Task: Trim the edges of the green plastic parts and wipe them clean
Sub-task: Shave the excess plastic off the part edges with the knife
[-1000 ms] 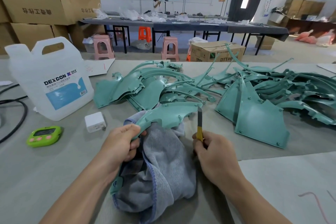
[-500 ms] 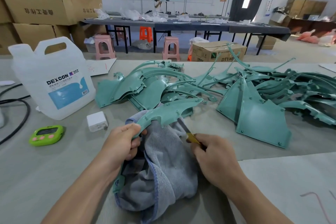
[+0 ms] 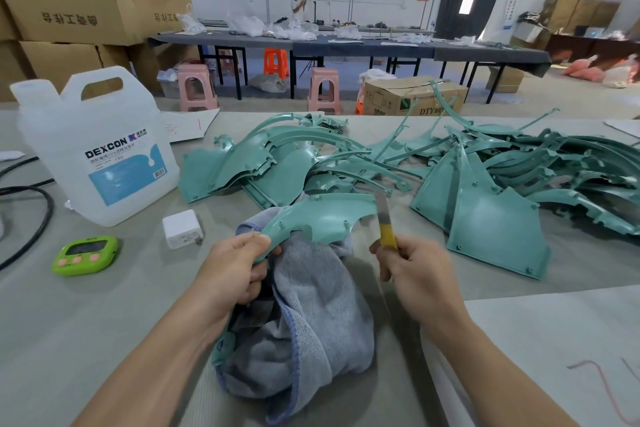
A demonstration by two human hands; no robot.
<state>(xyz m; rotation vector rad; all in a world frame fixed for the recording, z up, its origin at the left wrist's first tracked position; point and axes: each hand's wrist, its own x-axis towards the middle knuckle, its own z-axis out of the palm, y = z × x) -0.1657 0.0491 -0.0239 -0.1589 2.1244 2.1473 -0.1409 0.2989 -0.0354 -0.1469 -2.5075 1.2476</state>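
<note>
My left hand (image 3: 235,267) grips the near end of a curved green plastic part (image 3: 322,217), held just above a grey-blue towel (image 3: 311,315) bunched on the table. My right hand (image 3: 415,274) holds a yellow-handled utility knife (image 3: 384,222) upright, its blade standing at the part's right tip. Piles of green plastic parts lie behind: one stack at centre (image 3: 249,166), a larger heap at right (image 3: 519,177).
A white DEXCON jug (image 3: 93,149) stands at left, with a white charger block (image 3: 181,229), a green timer (image 3: 85,255) and black cables (image 3: 38,218) near it. Cardboard boxes, stools and a long dark table fill the background, where a person stands.
The knife went from upright to tilted left under the part's edge, then back upright at the part's right tip. My left hand kept its grip on the part.
</note>
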